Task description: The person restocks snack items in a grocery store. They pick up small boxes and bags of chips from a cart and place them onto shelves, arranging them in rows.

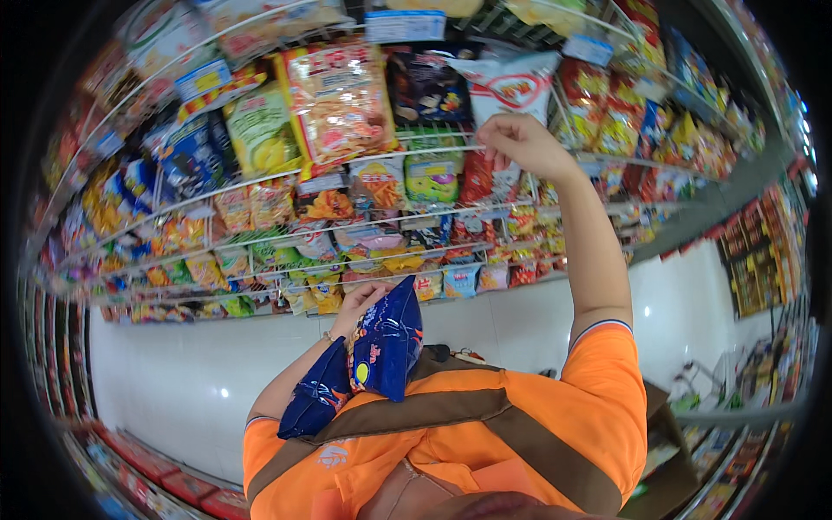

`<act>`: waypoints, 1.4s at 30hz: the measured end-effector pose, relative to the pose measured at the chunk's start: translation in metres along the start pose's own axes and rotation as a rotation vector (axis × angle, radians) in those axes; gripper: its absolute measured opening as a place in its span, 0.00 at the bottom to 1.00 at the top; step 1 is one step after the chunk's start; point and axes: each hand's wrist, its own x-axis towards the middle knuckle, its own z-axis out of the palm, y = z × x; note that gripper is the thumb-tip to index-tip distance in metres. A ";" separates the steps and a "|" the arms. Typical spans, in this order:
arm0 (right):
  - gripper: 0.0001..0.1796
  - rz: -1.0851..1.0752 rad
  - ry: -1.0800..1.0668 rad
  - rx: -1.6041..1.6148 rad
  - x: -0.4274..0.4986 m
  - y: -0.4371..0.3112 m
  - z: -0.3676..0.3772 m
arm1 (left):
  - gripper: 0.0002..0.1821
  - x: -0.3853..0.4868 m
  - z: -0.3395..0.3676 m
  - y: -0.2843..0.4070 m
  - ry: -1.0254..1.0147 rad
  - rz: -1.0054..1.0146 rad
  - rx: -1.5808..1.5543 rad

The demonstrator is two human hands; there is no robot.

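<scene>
My left hand (365, 300) holds a dark blue snack bag (389, 344) against my chest. A second dark blue snack bag (316, 393) rests against my left forearm. My raised right hand (513, 146) is at the shelf, its fingers curled in front of the lower part of a white and red snack bag (507, 84). Whether the fingers touch or grip that bag, I cannot tell. Left of it stand a black snack bag (430, 88) and a large red and yellow snack bag (338, 97).
Wire shelves with white rails (260, 177) carry many snack bags in several tiers. Price tags (404, 26) hang on the upper rail. A cardboard box (663, 448) stands behind me at the right, and a shopping cart (705, 383) is farther off.
</scene>
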 end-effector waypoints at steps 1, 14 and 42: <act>0.11 -0.012 0.006 0.013 -0.035 -0.008 0.002 | 0.14 0.002 0.003 0.000 -0.002 0.004 0.024; 0.09 -0.213 2.144 -0.232 -0.541 -0.095 0.054 | 0.23 -0.020 0.026 -0.022 -0.281 -0.362 0.191; 0.08 0.400 2.111 -0.396 -0.732 -0.166 0.182 | 0.36 0.014 0.115 -0.003 -0.704 -0.460 0.200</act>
